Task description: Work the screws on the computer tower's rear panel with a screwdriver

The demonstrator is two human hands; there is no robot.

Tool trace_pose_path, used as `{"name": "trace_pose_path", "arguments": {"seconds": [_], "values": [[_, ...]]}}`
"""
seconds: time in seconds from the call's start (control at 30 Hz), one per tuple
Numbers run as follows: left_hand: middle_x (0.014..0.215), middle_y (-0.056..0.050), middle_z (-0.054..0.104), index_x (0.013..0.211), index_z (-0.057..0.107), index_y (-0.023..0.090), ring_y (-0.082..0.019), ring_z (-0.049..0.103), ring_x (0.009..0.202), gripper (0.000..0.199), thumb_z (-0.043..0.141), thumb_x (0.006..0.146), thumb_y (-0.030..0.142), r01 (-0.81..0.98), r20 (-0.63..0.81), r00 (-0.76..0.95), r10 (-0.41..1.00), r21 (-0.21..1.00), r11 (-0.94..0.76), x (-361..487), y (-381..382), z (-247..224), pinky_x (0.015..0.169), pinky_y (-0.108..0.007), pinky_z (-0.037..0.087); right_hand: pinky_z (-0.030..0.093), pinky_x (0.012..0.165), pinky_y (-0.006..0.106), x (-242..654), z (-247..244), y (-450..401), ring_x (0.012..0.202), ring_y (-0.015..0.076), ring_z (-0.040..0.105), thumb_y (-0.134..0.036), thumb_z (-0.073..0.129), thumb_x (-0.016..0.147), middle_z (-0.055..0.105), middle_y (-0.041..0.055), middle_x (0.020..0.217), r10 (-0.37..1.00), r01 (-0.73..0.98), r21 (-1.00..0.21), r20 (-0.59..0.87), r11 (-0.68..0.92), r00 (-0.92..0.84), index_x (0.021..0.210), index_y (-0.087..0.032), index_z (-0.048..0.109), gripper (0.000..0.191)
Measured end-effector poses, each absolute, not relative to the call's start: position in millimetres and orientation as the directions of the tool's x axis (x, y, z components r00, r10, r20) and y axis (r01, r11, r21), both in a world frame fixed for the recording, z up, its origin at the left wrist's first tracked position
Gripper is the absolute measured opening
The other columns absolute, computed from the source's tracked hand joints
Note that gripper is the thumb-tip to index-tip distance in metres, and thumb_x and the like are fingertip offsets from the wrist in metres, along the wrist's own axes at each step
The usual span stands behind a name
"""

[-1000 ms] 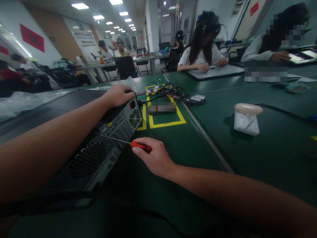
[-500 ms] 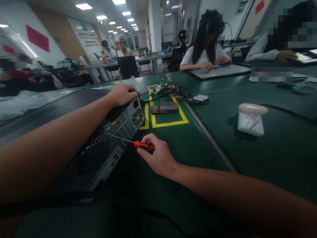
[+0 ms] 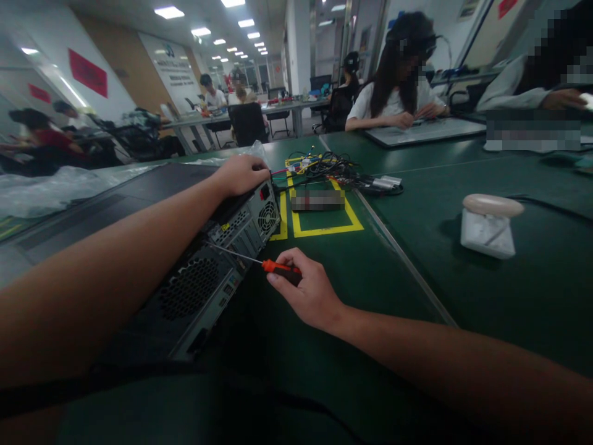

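A black and grey desktop computer case (image 3: 192,290) lies on its side on the green table, with its rear panel turned toward me. Near the panel's far corner, my left hand (image 3: 243,173) is bent over the top edge of the case, bracing it; its fingertips are partly hidden. My right hand (image 3: 303,284) is closed round the orange and black handle of a screwdriver (image 3: 275,267). The long thin shaft points left, and its tip meets the rear panel above the honeycomb vent. Whether the tip sits in a screw is too small to tell.
Beyond the case, a tangle of cables (image 3: 333,165) and a blurred-out box (image 3: 317,199) lie by yellow tape marks (image 3: 328,232). At right stands a white box with a rounded lid (image 3: 488,228). Plastic wrap (image 3: 60,188) lies at left. People sit across the table.
My view has turned slightly left, so everything sits farther right in the picture. Both hands keep their places, with the screwdriver tip still at the panel.
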State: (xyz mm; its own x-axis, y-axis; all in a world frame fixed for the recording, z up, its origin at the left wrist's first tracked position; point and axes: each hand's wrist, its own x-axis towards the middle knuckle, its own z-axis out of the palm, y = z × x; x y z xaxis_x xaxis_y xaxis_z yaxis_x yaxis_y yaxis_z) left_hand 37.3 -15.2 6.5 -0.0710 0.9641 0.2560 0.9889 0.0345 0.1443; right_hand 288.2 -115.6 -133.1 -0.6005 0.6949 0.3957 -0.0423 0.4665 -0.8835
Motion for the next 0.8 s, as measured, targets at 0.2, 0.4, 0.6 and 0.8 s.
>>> {"name": "trace_pose_path", "arguments": {"seconds": [0.2,0.4,0.6,0.8], "values": [[0.126,-0.014,0.081,0.121,0.086,0.019,-0.035,0.071,0.123,0.053,0.051,0.09,0.044,0.992,0.247,-0.061,0.967,0.12,0.032,38.6,-16.2,8.2,0.107,-0.045,0.053,0.047,0.077,0.032,289.5,-129.4,-117.0,0.077,0.0163,0.059,-0.034,0.072,0.098,0.066,-0.0012,0.088,0.691,-0.048,-0.881,0.401,0.47,-0.601,0.099,-0.023,0.065,0.013],[0.125,-0.016,0.081,0.119,0.086,0.018,-0.036,0.071,0.123,0.051,0.052,0.09,0.042,0.991,0.257,-0.059,0.965,0.135,0.025,38.5,-15.5,7.4,0.107,-0.047,0.052,0.049,0.078,0.032,290.8,-128.5,-116.9,0.081,0.0174,0.063,-0.036,0.07,0.101,0.071,0.0013,0.093,0.68,-0.053,-0.873,0.414,0.484,-0.606,0.105,-0.022,0.071,0.015],[0.124,-0.013,0.082,0.118,0.086,0.02,-0.035,0.071,0.122,0.049,0.052,0.091,0.042,0.993,0.259,-0.058,0.964,0.115,0.029,37.6,-14.7,7.0,0.106,-0.046,0.053,0.051,0.084,0.035,289.0,-129.8,-114.4,0.091,0.0201,0.069,-0.039,0.061,0.109,0.075,0.005,0.097,0.647,-0.083,-0.844,0.465,0.529,-0.604,0.104,-0.02,0.076,0.024],[0.125,-0.014,0.081,0.12,0.086,0.02,-0.034,0.07,0.124,0.049,0.052,0.091,0.041,0.992,0.253,-0.063,0.965,0.125,0.032,37.2,-13.8,6.3,0.107,-0.045,0.052,0.052,0.08,0.033,289.2,-128.0,-117.3,0.085,0.0184,0.068,-0.041,0.074,0.099,0.074,0.0016,0.097,0.671,-0.068,-0.877,0.411,0.475,-0.617,0.11,-0.023,0.068,0.022]]}}
